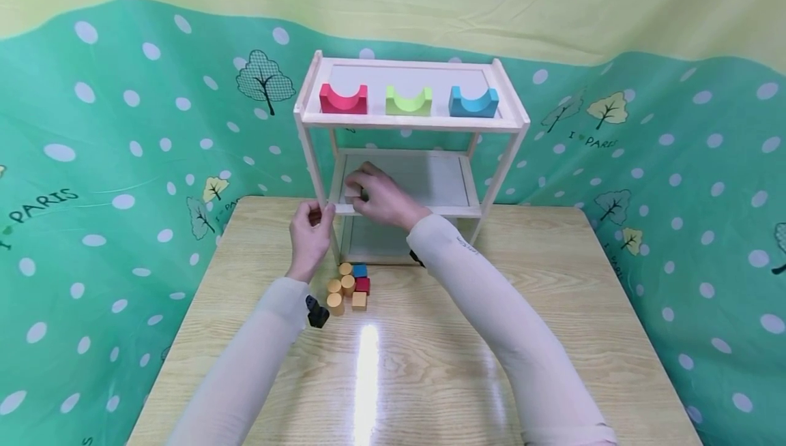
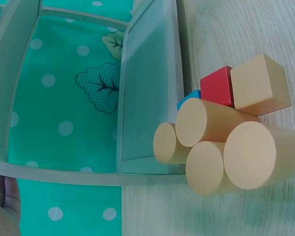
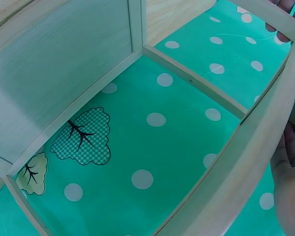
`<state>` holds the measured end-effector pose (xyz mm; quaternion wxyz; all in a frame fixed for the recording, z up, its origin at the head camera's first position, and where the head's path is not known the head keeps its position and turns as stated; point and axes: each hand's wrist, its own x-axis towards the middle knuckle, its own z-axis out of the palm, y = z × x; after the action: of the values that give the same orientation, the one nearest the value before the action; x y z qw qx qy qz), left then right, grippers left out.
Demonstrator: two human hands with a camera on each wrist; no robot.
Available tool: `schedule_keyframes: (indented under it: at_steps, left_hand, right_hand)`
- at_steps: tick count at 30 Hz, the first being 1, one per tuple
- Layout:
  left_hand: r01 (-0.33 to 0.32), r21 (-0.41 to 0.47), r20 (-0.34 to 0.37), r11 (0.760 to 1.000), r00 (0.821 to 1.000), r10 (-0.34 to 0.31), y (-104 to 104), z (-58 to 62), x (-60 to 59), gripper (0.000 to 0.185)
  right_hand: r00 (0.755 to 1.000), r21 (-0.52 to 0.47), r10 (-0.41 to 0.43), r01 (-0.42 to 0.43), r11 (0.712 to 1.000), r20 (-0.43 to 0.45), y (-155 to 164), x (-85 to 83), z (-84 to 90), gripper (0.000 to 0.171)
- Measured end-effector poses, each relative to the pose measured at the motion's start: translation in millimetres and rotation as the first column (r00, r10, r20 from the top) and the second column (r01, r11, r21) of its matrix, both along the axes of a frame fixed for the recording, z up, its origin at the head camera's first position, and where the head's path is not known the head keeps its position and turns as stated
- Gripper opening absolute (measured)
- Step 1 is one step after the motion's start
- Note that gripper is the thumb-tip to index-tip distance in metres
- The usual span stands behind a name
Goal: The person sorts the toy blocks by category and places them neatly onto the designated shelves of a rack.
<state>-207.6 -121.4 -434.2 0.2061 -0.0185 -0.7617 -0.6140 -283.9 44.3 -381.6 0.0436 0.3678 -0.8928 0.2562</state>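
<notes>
Right hand (image 1: 382,195) pinches pale block (image 1: 353,191) on middle shelf (image 1: 430,180) | left hand (image 1: 311,231) grips the near-left post (image 1: 321,180) | risk: block slips off the near lip (rack is light, may tip).

The person wears long, close-fitting sleeves (image 1: 491,296) of a pale cream colour on both arms, reaching to the wrists. The right sleeve has small dark lettering. A black strap (image 1: 316,311) sits at the left wrist. Both hands are bare.

Hands at the wooden shelf (image 1: 410,119), head view

Left hand (image 1: 310,236) grips the front-left post; right hand (image 1: 381,195) holds a pale block (image 1: 353,190) on the middle shelf. Red, green and blue arch blocks sit on top; small blocks (image 1: 348,286) lie on the table (image 1: 552,309).
</notes>
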Motion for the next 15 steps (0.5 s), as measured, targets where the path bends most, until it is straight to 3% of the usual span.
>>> schedule_keyframes:
  at_steps: [14, 15]
  left_hand:
    - [0.005, 0.001, -0.015, 1.000, 1.000, -0.005, -1.0, -0.6, -0.6, 0.025]
    - [0.000, 0.003, -0.014, 1.000, 1.000, 0.000, -2.1, -5.3, -3.6, 0.025]
  right_hand:
    - [0.999, -0.021, -0.019, 0.019, 1.000, 0.036, -0.4, -1.5, -2.8, 0.029]
    - [0.999, -0.023, -0.019, 0.020, 1.000, 0.036, -0.3, -1.6, -3.1, 0.029]
